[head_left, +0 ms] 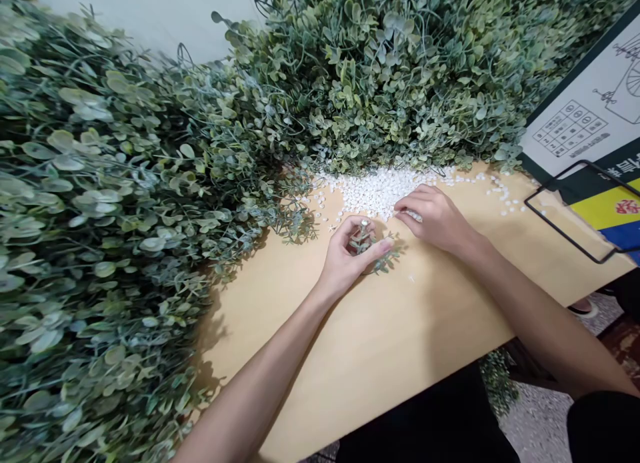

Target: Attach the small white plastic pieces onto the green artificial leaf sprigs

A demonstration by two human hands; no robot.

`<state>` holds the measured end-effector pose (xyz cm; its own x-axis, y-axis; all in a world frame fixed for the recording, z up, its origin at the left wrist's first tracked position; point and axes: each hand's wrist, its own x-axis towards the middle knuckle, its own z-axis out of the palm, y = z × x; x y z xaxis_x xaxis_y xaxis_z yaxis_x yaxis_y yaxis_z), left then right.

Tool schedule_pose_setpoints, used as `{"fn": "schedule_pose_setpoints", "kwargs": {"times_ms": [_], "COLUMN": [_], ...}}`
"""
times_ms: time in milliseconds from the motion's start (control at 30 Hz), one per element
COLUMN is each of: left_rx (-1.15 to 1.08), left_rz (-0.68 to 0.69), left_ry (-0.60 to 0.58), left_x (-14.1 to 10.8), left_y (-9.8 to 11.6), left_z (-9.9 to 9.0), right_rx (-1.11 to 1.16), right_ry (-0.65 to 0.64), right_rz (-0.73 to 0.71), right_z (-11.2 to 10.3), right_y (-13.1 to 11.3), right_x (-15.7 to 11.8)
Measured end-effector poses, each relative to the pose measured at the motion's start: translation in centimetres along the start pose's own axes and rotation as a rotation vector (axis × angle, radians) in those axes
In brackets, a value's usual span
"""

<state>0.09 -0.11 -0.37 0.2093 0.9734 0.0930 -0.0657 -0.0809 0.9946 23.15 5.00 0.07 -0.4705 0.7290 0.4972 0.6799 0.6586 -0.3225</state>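
Fingers curled, my left hand (pixel 350 251) is closed on a small green artificial sprig (pixel 383 259), whose leaves stick out past the thumb to the right. A small white piece (pixel 365 223) shows at the top of the sprig, near the fingertips. My right hand (pixel 433 216) is at the right front edge of a pile of small white pieces (pixel 375 191), with thumb and fingers pinched together around some white bits. The two hands are apart, a short gap between them.
Dense artificial foliage (pixel 125 183) lines the left and back of the wooden table (pixel 370 343). At the right stands a printed board (pixel 570 126) beside a black wire frame (pixel 590 249). Loose white pieces lie scattered around the pile. More foliage (pixel 497 383) hangs below the front edge.
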Motion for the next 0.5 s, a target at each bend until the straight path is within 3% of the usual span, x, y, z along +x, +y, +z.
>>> {"fn": "schedule_pose_setpoints", "kwargs": {"times_ms": [233,500], "left_rx": [-0.084,-0.213], "left_rz": [-0.042,-0.042], "left_ry": [-0.001,-0.044], "left_x": [0.03,0.16], "left_y": [-0.11,-0.63], "left_z": [0.47,0.12], "right_rx": [-0.025,0.057], "right_ry": [-0.021,0.093], "right_rz": [-0.003,-0.015], "right_z": [0.47,0.75], "right_y": [-0.06,-0.39], "right_x": [-0.18,-0.1]}}
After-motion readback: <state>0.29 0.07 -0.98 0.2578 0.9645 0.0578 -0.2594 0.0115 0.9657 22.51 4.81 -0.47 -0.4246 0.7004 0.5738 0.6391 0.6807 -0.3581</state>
